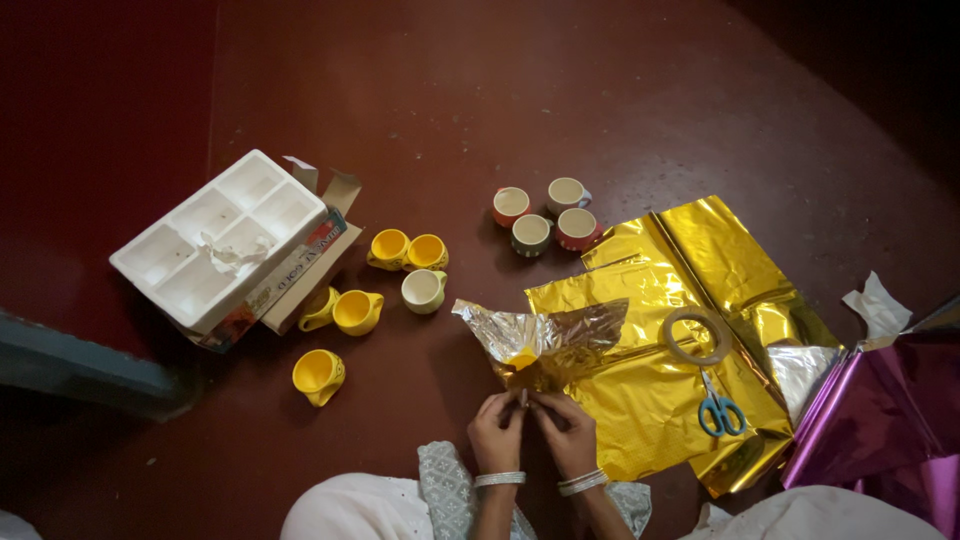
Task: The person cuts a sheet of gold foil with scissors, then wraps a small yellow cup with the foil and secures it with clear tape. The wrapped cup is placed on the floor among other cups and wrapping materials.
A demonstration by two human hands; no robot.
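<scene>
— Crinkled gold foil sheet with a yellow cup inside: where is it?

— On the dark red floor, at the big gold sheet's left edge. My left hand and right hand pinch its gathered bottom, fingers clamped together on the foil.

— Nearby?

— Blue-handled scissors and a tape roll.

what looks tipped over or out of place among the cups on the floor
Several yellow cups lie on their sides beside the white foam tray, while the cream cup and the four cups farther off stand upright. The tray sits askew on its opened cardboard box.
</scene>
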